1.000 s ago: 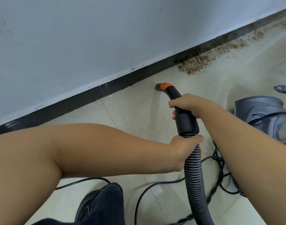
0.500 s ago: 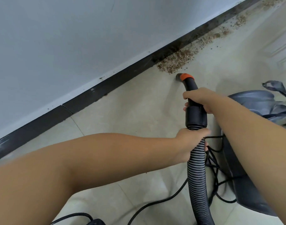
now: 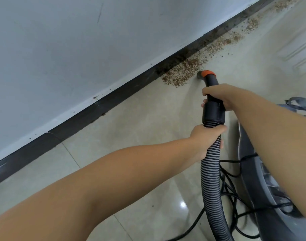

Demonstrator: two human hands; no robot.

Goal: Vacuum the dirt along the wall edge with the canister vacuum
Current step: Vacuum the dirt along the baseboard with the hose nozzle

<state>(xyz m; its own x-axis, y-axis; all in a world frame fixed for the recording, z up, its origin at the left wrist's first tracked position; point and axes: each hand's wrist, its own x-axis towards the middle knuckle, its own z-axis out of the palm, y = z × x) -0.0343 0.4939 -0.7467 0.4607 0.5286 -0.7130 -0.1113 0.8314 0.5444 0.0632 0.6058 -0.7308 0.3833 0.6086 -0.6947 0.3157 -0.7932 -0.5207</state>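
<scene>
The black, orange-collared hose nozzle (image 3: 205,76) of the canister vacuum has travelled along the wall since a second ago and now sits just beside the near end of the brown crumbly dirt (image 3: 183,73) banked against the dark skirting board (image 3: 100,108). The right hand (image 3: 218,96) is wrapped round the black handle and the left hand (image 3: 205,136) round the ribbed grey hose (image 3: 209,180) below it. Judging by this, suction is about to reach the pile, most of which lies untouched further on, with the grey canister body (image 3: 263,197) trailing at the right
</scene>
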